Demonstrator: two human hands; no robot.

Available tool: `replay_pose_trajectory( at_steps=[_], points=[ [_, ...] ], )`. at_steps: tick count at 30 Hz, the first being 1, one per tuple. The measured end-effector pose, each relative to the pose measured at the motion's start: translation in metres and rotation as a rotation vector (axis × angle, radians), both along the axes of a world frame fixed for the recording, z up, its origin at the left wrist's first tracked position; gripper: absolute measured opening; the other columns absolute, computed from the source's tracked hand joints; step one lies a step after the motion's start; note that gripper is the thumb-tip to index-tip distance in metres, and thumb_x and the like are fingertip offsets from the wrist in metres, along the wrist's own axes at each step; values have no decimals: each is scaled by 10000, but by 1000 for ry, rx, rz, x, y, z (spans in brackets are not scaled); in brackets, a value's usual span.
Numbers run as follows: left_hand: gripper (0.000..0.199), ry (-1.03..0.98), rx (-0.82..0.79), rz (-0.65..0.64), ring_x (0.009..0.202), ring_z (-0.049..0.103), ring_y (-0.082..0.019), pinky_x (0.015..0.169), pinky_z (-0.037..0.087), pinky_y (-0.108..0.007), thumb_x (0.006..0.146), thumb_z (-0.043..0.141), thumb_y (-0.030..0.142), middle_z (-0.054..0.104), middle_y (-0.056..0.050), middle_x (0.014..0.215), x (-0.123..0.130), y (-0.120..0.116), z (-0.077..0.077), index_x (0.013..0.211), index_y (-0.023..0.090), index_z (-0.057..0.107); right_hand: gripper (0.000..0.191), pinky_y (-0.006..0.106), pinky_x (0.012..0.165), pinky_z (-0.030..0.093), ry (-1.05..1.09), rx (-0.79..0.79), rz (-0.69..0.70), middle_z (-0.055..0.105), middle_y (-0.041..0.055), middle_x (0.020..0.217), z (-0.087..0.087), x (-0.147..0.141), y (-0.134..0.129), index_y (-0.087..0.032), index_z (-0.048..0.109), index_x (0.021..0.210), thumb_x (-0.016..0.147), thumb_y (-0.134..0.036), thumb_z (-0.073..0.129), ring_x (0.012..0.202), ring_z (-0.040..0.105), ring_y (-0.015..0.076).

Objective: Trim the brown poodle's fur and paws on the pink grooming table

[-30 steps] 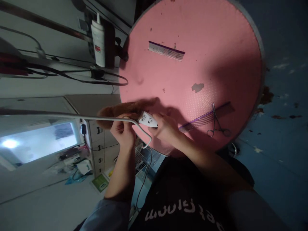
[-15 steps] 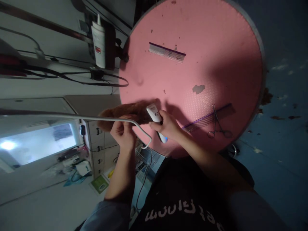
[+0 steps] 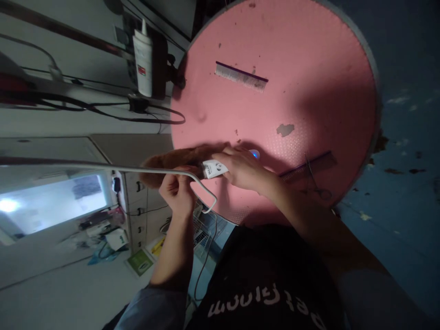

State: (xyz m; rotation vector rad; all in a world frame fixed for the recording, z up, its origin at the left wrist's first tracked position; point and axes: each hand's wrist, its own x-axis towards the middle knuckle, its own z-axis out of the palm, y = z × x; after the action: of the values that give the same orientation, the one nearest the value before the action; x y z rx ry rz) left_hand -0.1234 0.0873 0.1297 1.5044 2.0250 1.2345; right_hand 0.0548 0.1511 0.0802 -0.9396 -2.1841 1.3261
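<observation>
A brown furry animal (image 3: 175,158) is at the left edge of the round pink table (image 3: 295,55), partly behind a pale bent bar (image 3: 154,170). My right hand (image 3: 242,169) wraps round a white hair clipper (image 3: 213,168), whose blade end points left against the animal's fur. A blue light glows at the clipper's other end. Close by, my left hand (image 3: 178,191) has its fingers pinched together at the animal's near side. What those fingers hold is hidden by the bar and the fur.
One metal comb (image 3: 240,77) lies at the table's far side. Another comb (image 3: 309,165) lies at the right under scissor-like forceps (image 3: 314,181). A white nozzle bottle (image 3: 143,64) stands in a holder at the left, near a black cord loop (image 3: 168,120). Drawers (image 3: 139,211) are below left.
My right hand has turned the clipper from a steep slant to nearly level and brought its blade to the fur beside my left hand. The left hand has barely moved.
</observation>
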Motion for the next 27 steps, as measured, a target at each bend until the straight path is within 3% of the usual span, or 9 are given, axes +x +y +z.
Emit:
replay_pose_trajectory(
  at_steps=[6, 10, 13, 16, 19, 22, 25, 27],
  points=[
    [229, 15, -30, 16, 658, 625, -123, 612, 513, -247, 858, 612, 355, 671, -23, 718, 0, -3, 1, 737, 165, 650, 390, 366, 833, 404, 69, -51, 22, 625, 76, 1129, 0, 0, 1, -221, 612, 1157, 811, -64, 523, 1013, 543, 249],
    [231, 59, -50, 29, 664, 633, -124, 603, 518, -241, 879, 590, 342, 683, -30, 734, 0, -5, 3, 751, 163, 659, 440, 370, 911, 438, 255, -224, -9, 619, 59, 1230, -6, -4, -5, -237, 591, 1206, 789, -96, 579, 1087, 555, 235],
    [220, 73, -42, 21, 684, 645, -124, 617, 517, -237, 890, 572, 309, 696, -32, 751, -1, -6, 2, 754, 164, 668, 421, 338, 832, 499, 437, -544, -259, 659, 60, 1143, -16, -5, -14, -210, 569, 1189, 777, -246, 648, 990, 614, 208],
    [219, 42, -43, 33, 714, 661, -138, 665, 532, -260, 883, 574, 319, 706, -48, 765, -1, -6, -3, 776, 160, 680, 437, 320, 642, 526, 490, -940, -571, 686, 47, 899, -26, 6, -23, -195, 539, 1181, 837, -465, 539, 751, 652, 190],
    [255, -24, -83, 70, 731, 669, -154, 666, 543, -273, 878, 569, 371, 714, -60, 782, -1, -6, -9, 798, 158, 684, 493, 307, 564, 520, 499, -1129, -652, 674, 15, 824, -30, 34, -26, -235, 488, 1254, 835, -495, 477, 641, 649, 177],
    [264, -62, -108, 59, 743, 676, -162, 679, 546, -280, 885, 551, 379, 721, -58, 789, -1, -8, -10, 822, 168, 698, 514, 300, 587, 520, 389, -1021, -676, 663, 3, 872, -28, 67, -21, -263, 492, 1254, 764, -403, 552, 690, 656, 182],
    [187, -43, -53, -12, 820, 682, -178, 757, 549, -312, 857, 599, 333, 728, -67, 864, -3, -22, -9, 838, 187, 712, 467, 323, 636, 514, 158, -787, -667, 665, 37, 932, -23, 91, -5, -248, 524, 1202, 751, -372, 535, 782, 652, 209],
    [146, -24, 42, 69, 885, 671, -188, 792, 539, -328, 816, 650, 325, 720, -76, 933, -8, -38, -12, 831, 193, 710, 558, 350, 695, 512, -16, -587, -664, 673, 77, 1002, -18, 101, 12, -219, 483, 1237, 716, -392, 585, 851, 645, 233]
  ],
)
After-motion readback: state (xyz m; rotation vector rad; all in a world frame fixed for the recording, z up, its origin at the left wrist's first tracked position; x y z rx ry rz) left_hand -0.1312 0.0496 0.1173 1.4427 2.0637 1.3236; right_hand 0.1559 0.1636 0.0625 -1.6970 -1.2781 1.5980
